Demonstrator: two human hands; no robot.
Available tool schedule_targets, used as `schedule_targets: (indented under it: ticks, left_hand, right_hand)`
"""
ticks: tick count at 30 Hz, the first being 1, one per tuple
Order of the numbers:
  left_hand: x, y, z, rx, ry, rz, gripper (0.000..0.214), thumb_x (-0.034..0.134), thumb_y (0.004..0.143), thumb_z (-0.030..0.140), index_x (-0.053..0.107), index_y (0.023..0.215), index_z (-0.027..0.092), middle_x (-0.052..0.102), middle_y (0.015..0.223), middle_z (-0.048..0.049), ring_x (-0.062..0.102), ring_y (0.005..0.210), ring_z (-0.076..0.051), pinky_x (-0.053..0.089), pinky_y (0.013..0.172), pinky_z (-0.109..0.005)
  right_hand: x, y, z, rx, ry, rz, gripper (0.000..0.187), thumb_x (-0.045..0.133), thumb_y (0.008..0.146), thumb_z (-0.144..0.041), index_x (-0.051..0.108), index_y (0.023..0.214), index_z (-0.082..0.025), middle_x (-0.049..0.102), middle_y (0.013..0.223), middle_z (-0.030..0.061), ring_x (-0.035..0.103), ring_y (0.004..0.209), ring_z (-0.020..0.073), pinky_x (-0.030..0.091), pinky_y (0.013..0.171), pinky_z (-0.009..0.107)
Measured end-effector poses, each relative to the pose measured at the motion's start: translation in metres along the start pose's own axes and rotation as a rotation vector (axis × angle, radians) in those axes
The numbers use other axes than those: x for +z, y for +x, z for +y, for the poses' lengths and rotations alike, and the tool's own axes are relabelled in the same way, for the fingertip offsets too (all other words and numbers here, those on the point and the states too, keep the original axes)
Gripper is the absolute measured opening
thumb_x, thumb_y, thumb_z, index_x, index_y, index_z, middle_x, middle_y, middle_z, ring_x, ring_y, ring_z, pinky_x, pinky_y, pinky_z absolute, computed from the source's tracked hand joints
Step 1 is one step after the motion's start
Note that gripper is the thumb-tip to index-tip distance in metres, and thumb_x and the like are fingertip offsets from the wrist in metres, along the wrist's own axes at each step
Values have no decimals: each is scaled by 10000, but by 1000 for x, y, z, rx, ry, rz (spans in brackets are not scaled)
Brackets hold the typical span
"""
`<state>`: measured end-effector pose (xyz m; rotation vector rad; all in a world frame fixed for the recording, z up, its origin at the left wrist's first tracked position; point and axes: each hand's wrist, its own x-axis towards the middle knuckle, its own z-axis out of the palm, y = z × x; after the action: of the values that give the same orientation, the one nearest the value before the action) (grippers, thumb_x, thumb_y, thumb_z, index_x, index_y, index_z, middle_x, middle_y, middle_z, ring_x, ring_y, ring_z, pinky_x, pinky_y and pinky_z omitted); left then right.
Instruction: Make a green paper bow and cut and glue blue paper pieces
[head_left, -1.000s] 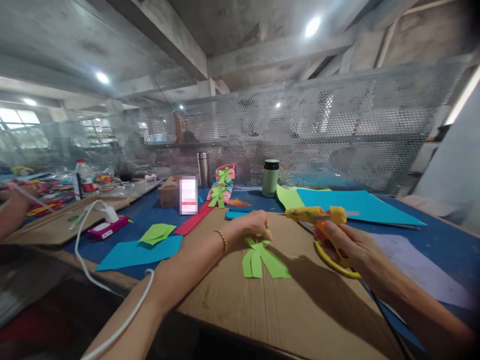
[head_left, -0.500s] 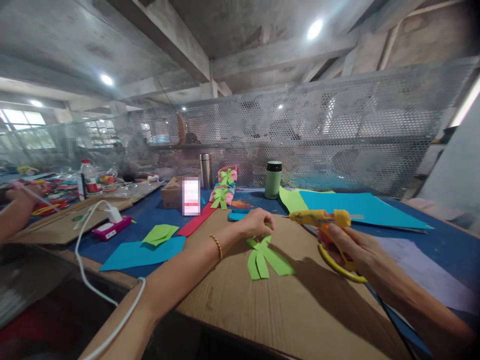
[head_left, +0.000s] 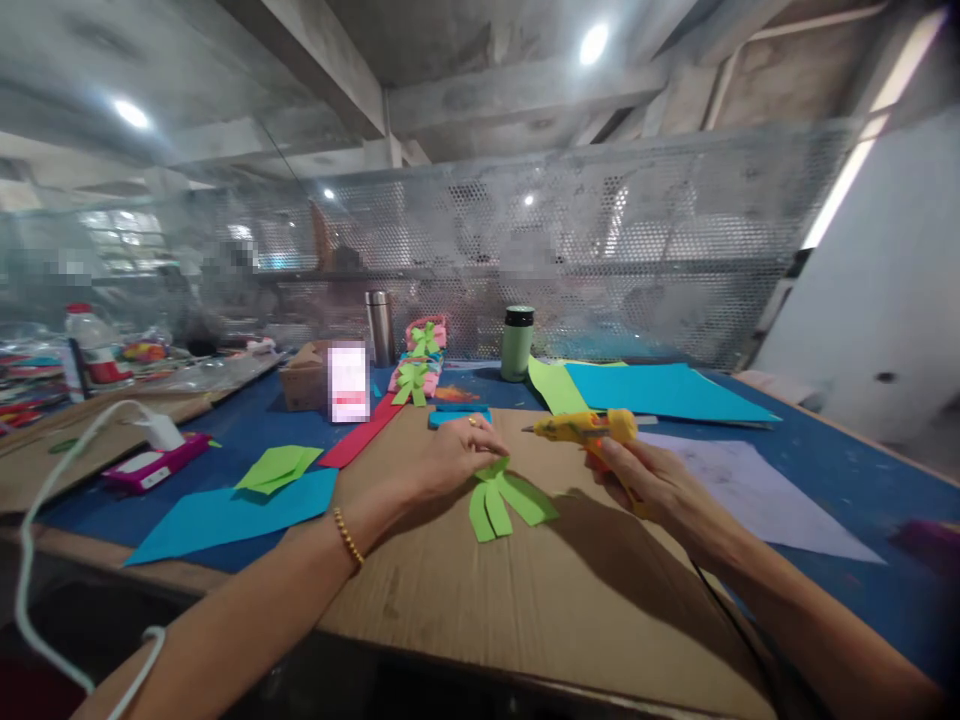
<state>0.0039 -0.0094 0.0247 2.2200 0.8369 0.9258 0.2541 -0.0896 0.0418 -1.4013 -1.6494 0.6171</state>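
Observation:
My right hand (head_left: 649,475) grips a yellow hot glue gun (head_left: 581,427), its nozzle pointing left just above the cardboard. Beneath the fingers of my left hand (head_left: 454,458) is the top of a light green paper bow (head_left: 495,500). Those fingers are closed at its upper end and hide part of it, while the cut tails fan out toward me. A short gap separates the nozzle from my left fingertips. The bow lies on a brown cardboard sheet (head_left: 450,600).
Blue sheets (head_left: 667,392) and a pale purple sheet (head_left: 735,490) lie right. A green tumbler (head_left: 517,345), steel flask (head_left: 380,330), pink pieces with green bows (head_left: 416,375) and a small box (head_left: 301,378) stand behind. Left are a purple power strip (head_left: 154,463) and white cable (head_left: 26,570).
My view has turned right, and another person's hand at the left has left the picture. My left fingers have come down onto the bow's top; the glue gun stays in my right hand.

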Motion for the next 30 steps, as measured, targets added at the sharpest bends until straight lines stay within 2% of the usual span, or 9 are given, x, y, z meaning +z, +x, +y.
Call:
schedule_targets:
  ticks: [6, 12, 15, 18, 20, 25, 27, 30]
  left_hand:
    - [5, -7, -12, -21, -58, 22, 172, 617, 832, 125, 763, 918, 159, 726, 897, -54, 637, 813, -156, 500, 748, -284]
    - [2, -10, -9, 6, 105, 23, 102, 604, 823, 94, 687, 826, 154, 667, 778, -12, 564, 700, -127, 454, 660, -250]
    - [0, -10, -8, 81, 173, -12, 166, 566, 858, 83, 711, 857, 164, 699, 860, -40, 602, 786, -148, 485, 725, -273]
    - [-2, -10, -8, 179, 233, -27, 202, 566, 906, 130, 760, 891, 185, 709, 975, -69, 626, 929, -182, 503, 840, -324]
    - [-4, -11, -7, 200, 271, -23, 223, 566, 923, 157, 783, 931, 205, 705, 1000, -72, 630, 956, -190, 503, 863, -337]
    - [-5, -14, -6, 133, 279, -44, 227, 565, 930, 167, 784, 983, 193, 717, 929, -69, 636, 858, -177, 504, 799, -316]
    - [-3, -15, -5, 89, 239, -12, 190, 587, 914, 169, 763, 983, 182, 724, 893, -56, 635, 806, -166, 503, 754, -294]
    - [0, -15, -6, 27, 225, 57, 99, 631, 858, 135, 725, 872, 165, 712, 808, -30, 613, 720, -143, 474, 673, -257]
  right_hand:
    - [0, -2, -1, 37, 46, -47, 623, 501, 826, -796, 597, 762, -184, 542, 654, 18, 439, 522, 108, 340, 473, 255]
    - [-1, -5, -4, 4, 22, -91, 583, 483, 861, -754, 594, 793, -186, 555, 678, 23, 455, 540, 114, 348, 488, 260]
    - [0, -5, -4, -19, -15, -100, 569, 471, 877, -735, 599, 806, -185, 571, 679, 28, 472, 546, 122, 356, 497, 263]
    - [1, -5, -1, -23, -61, -115, 582, 440, 898, -723, 617, 793, -179, 566, 641, 29, 490, 554, 135, 361, 504, 266]
    - [2, -5, 2, -28, -84, -125, 592, 421, 910, -717, 628, 790, -175, 563, 624, 28, 499, 557, 141, 362, 506, 266]
    - [4, -4, 8, -5, -142, -123, 597, 415, 916, -704, 648, 781, -171, 599, 657, 45, 529, 588, 156, 383, 526, 274]
    - [5, -4, 9, 0, -158, -127, 597, 406, 920, -699, 652, 782, -172, 604, 665, 48, 536, 601, 162, 388, 534, 276]
    - [6, -4, 9, -1, -165, -129, 591, 398, 930, -690, 645, 782, -174, 593, 650, 43, 533, 603, 164, 386, 536, 276]
